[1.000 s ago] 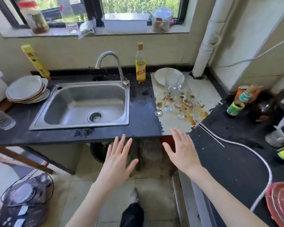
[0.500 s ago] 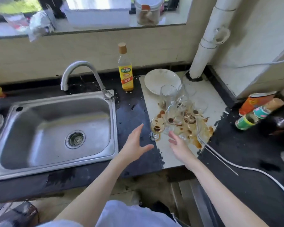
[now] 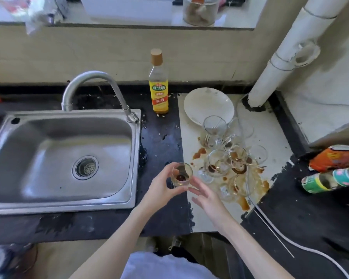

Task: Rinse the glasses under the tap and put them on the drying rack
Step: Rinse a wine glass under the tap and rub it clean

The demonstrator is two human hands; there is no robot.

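Observation:
My left hand (image 3: 161, 185) grips a small stemmed glass (image 3: 181, 174) with dark dregs, held over the black counter just right of the sink (image 3: 54, 158). Beside it my right hand (image 3: 207, 195) has loose, straight fingers, the fingertips touching the glass's right side. Several dirty glasses (image 3: 224, 158) stand clustered on the white counter section amid brown spills. The curved steel tap (image 3: 93, 85) arches over the sink's back edge; no water runs. No drying rack shows in this view.
A yellow-labelled bottle (image 3: 158, 91) stands behind the sink's right corner. A white plate (image 3: 209, 105) lies behind the glasses. A white pipe (image 3: 280, 57) rises at the back right. Paper cups (image 3: 330, 179) and a white cable (image 3: 290, 240) lie on the dark right counter.
The view has come closer to the counter. My left hand has taken hold of one glass from the cluster's left edge and lifted it toward the sink side; my right hand has drawn back beside it.

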